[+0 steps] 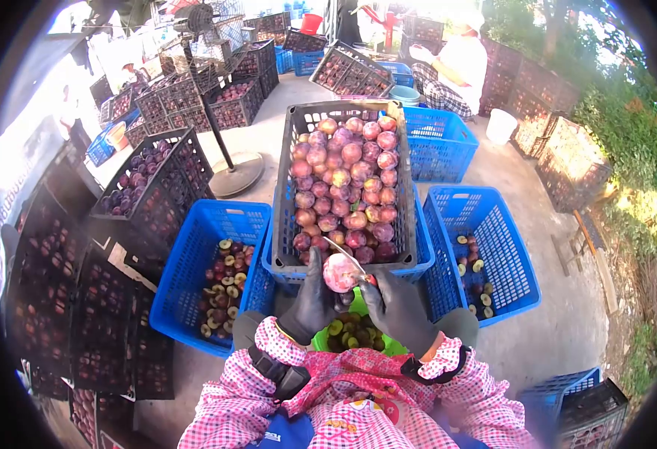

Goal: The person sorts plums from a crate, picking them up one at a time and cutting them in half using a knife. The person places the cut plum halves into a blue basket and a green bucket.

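Station seated, plums and knife work. The left hand [307,303], gloved, is closed around a plum [340,274], held up at the near edge of the black crate [289,187] of whole fruit. The right hand [402,305], also gloved, grips the knife [348,255] by its red handle; the blade lies against the plum's upper right side. Whether it has broken the skin cannot be told from here.

Step in hand, in my judgement: cutting this one plum. The next move calls for a firm left hold, the left thumb kept off the blade's line, and a controlled turn of fruit against edge. Cut pieces lie in the left bin [165,299], the right bin [524,280] and the green tub [397,347] below the hands. Chief risk noted: a slip toward the glove.
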`<control>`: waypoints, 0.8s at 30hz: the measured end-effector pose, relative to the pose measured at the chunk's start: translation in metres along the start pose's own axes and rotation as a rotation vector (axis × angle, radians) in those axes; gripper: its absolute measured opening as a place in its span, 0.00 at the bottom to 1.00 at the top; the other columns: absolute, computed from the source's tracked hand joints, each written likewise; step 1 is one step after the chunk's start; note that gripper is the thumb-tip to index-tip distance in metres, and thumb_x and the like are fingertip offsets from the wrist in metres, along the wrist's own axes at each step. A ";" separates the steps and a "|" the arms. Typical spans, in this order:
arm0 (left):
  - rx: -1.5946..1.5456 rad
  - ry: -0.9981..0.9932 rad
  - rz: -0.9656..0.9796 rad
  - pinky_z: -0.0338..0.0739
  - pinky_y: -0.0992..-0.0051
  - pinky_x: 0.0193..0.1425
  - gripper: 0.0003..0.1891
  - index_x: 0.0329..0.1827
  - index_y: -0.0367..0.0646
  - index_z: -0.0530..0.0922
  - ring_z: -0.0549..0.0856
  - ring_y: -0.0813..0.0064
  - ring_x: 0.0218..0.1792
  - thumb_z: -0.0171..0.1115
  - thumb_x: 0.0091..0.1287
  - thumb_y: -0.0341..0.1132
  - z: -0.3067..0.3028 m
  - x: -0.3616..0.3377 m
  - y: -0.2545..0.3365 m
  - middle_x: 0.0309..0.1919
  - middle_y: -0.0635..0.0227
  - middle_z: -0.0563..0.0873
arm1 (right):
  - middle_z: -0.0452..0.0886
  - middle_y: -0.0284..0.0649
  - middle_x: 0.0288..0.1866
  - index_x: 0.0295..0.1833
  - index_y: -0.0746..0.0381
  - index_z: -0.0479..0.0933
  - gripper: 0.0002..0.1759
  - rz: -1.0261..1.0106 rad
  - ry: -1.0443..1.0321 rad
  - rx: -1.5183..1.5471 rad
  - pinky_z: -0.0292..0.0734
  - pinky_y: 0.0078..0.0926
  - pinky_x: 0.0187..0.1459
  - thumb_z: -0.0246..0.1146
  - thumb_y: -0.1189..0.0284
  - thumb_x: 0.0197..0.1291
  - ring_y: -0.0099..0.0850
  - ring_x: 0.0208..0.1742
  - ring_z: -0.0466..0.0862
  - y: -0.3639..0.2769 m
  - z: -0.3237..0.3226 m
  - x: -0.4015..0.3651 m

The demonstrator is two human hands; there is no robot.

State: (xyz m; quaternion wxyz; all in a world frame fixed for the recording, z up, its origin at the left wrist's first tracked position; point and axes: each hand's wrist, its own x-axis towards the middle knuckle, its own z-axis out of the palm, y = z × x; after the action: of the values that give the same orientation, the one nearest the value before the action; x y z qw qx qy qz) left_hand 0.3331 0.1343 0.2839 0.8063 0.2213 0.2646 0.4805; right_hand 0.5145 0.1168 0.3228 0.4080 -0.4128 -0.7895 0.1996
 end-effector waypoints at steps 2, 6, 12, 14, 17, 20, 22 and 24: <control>0.017 0.030 0.003 0.66 0.84 0.21 0.40 0.49 0.48 0.79 0.80 0.83 0.23 0.38 0.66 0.78 0.000 -0.003 -0.003 0.32 0.74 0.85 | 0.82 0.54 0.35 0.52 0.63 0.74 0.14 -0.009 -0.001 -0.010 0.77 0.49 0.36 0.60 0.64 0.70 0.55 0.36 0.83 -0.007 -0.002 0.002; 0.089 0.054 0.040 0.64 0.87 0.22 0.39 0.53 0.51 0.77 0.78 0.87 0.26 0.39 0.66 0.78 0.006 -0.010 -0.008 0.35 0.78 0.83 | 0.82 0.54 0.34 0.51 0.62 0.75 0.14 0.001 0.005 -0.011 0.77 0.49 0.34 0.59 0.64 0.70 0.55 0.34 0.83 -0.010 0.005 -0.002; 0.019 -0.131 0.149 0.75 0.83 0.30 0.33 0.56 0.48 0.77 0.84 0.82 0.34 0.41 0.74 0.69 0.020 -0.011 -0.014 0.40 0.72 0.86 | 0.81 0.54 0.31 0.52 0.64 0.75 0.16 0.042 0.058 -0.167 0.77 0.51 0.31 0.61 0.63 0.68 0.55 0.31 0.83 -0.004 0.019 -0.010; -0.009 -0.129 0.174 0.76 0.81 0.31 0.31 0.56 0.48 0.77 0.85 0.81 0.34 0.39 0.76 0.66 0.009 -0.007 -0.026 0.39 0.72 0.86 | 0.81 0.55 0.32 0.52 0.64 0.75 0.16 0.122 0.048 -0.088 0.77 0.49 0.33 0.60 0.64 0.68 0.55 0.32 0.83 -0.015 0.015 -0.009; 0.154 0.134 0.351 0.76 0.81 0.36 0.30 0.51 0.45 0.77 0.82 0.82 0.30 0.35 0.79 0.62 0.044 -0.011 -0.023 0.35 0.73 0.84 | 0.79 0.55 0.32 0.49 0.65 0.75 0.12 -0.014 0.140 -0.280 0.74 0.50 0.33 0.59 0.68 0.66 0.56 0.32 0.81 -0.016 0.016 -0.009; 0.433 0.149 0.557 0.70 0.81 0.33 0.29 0.46 0.46 0.75 0.76 0.86 0.29 0.30 0.81 0.58 0.016 0.011 -0.041 0.32 0.76 0.77 | 0.80 0.53 0.28 0.44 0.65 0.73 0.11 0.040 0.222 -0.158 0.75 0.50 0.31 0.60 0.67 0.67 0.56 0.29 0.81 -0.003 0.026 -0.011; 0.457 0.264 0.599 0.70 0.82 0.34 0.27 0.46 0.46 0.74 0.76 0.86 0.31 0.34 0.81 0.58 0.042 0.004 -0.032 0.33 0.76 0.77 | 0.80 0.53 0.28 0.45 0.64 0.74 0.11 0.076 0.233 -0.210 0.75 0.51 0.31 0.59 0.67 0.68 0.56 0.30 0.82 0.004 0.032 -0.009; 0.383 0.214 0.574 0.72 0.81 0.37 0.23 0.49 0.46 0.73 0.77 0.85 0.35 0.39 0.81 0.57 0.044 0.005 -0.031 0.37 0.75 0.77 | 0.81 0.53 0.28 0.45 0.64 0.75 0.11 0.078 0.234 -0.207 0.75 0.52 0.31 0.59 0.67 0.68 0.56 0.30 0.82 0.003 0.030 -0.007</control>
State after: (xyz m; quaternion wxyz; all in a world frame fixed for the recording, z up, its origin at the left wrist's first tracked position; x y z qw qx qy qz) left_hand 0.3837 0.1206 0.2972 0.5501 0.3822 0.3597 0.6496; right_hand 0.4941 0.1129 0.3000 0.4442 -0.5037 -0.7363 0.0834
